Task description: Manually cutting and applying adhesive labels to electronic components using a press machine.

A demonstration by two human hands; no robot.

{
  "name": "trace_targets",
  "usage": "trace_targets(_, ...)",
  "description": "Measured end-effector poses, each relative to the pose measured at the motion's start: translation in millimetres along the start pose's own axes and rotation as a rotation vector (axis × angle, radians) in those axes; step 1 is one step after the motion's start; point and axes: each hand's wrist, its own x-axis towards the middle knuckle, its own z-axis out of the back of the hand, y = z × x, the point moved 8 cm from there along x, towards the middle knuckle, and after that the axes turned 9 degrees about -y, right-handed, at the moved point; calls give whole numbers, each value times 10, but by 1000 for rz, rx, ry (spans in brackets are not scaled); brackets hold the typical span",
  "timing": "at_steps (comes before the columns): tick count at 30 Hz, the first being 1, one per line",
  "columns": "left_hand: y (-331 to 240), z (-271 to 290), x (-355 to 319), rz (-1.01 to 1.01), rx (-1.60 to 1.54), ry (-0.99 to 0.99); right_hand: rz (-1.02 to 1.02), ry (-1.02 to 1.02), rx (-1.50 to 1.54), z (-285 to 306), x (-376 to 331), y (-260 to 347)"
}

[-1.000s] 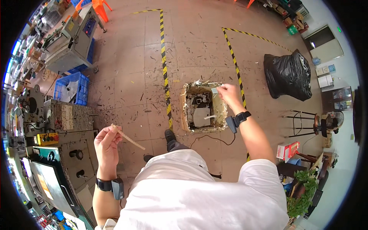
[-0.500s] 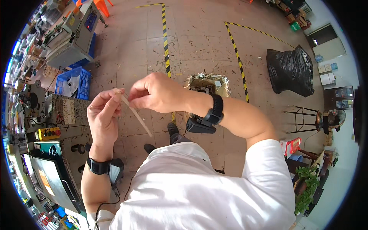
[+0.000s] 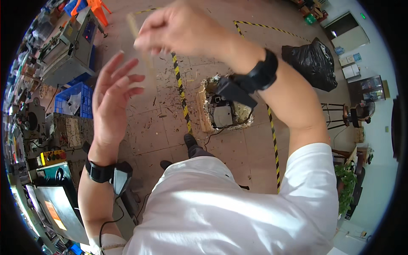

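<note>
Right hand point(image 3: 182, 27) pinches our thin pale stick point(image 3: 138, 34) at twelve o'clock, raised close for inspection; left hand point(image 3: 112, 100) spreads open, empty.

One head-worn fisheye view looks steeply down over the person's own white shirt point(image 3: 221, 208) to the floor point(image 3: 148, 127), edges bending toward the rim. Both raised hands sit very near the lens (large and blurred); no second view shares the scene.

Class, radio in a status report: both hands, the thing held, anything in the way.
Right hand pinching thin pale stick. Left hand open beside it, apart. Nothing between them.
</note>
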Motion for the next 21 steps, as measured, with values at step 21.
trace_targets(21, 1511, -1276, -574, 305, 818, 647, -190, -733, -125, 2379, 656, -582)
